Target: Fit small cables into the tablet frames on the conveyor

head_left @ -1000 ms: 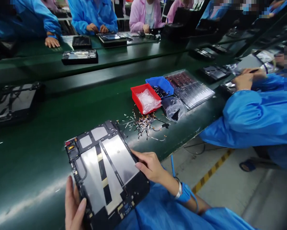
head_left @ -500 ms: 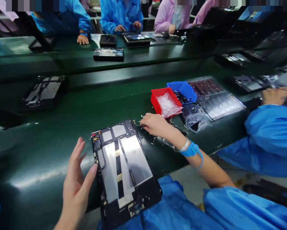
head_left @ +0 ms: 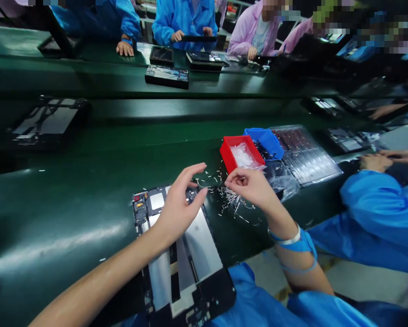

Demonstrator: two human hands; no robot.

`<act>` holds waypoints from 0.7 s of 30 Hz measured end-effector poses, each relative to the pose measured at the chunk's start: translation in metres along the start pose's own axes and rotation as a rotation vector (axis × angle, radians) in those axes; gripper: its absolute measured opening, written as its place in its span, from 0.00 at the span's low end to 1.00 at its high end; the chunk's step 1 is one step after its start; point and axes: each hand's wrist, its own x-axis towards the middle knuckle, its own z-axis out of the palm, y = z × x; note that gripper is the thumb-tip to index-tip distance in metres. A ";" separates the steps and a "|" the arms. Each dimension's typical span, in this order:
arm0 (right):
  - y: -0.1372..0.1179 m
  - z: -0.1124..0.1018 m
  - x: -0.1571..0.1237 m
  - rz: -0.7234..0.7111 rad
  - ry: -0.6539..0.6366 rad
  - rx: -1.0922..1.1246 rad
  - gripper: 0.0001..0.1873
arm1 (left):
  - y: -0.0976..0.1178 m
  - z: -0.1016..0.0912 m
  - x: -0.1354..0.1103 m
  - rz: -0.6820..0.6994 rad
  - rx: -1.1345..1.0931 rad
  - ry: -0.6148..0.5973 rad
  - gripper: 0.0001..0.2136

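Note:
An opened tablet [head_left: 204,236] lies at the near edge of the bench, showing its silver plates, dark ribbon cables and small boards. My left hand [head_left: 178,204] hovers across its upper part, thumb and fingers spread, holding nothing visible. To the right, my right hand [head_left: 251,188] is closed in a pinch over a pile of small thin cable-like pieces [head_left: 234,197]. Whatever sits between its fingertips is too small to make out. A blue strap with a cord circles the right wrist.
Beyond my right hand stand a red bin [head_left: 229,154] of clear plastic bits and a blue bin [head_left: 275,147] of dark parts. A clear tray [head_left: 312,159] lies beside them. Another opened tablet [head_left: 49,120] rests far left. Co-workers sit opposite and at right.
My left hand has moved from beside the tablet to over its top end. The right hand has shifted right to the small pieces. Opposite, a co-worker has raised a dark flat panel.

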 end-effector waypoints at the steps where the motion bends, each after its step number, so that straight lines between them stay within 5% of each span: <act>1: -0.001 0.003 -0.004 0.043 0.064 0.238 0.04 | -0.002 0.002 -0.001 -0.041 -0.013 -0.018 0.18; 4: -0.014 0.023 -0.011 0.082 0.114 0.704 0.08 | -0.002 0.005 -0.003 -0.223 -0.115 -0.102 0.14; 7: -0.029 0.041 -0.014 0.052 0.127 0.817 0.08 | -0.001 0.005 -0.002 -0.379 -0.252 -0.172 0.04; 10: -0.036 0.048 -0.016 -0.073 0.320 0.611 0.05 | -0.001 0.004 0.000 -0.411 -0.309 -0.165 0.03; 14: -0.032 0.044 -0.019 -0.465 0.592 0.059 0.05 | -0.004 0.003 -0.001 -0.376 -0.243 -0.161 0.05; 17: -0.031 0.041 -0.022 -0.664 0.604 -0.185 0.07 | -0.006 0.003 -0.003 -0.304 -0.122 -0.177 0.07; 21: -0.037 0.043 -0.029 -0.695 0.559 -0.307 0.06 | -0.008 0.002 -0.004 -0.204 0.058 -0.187 0.09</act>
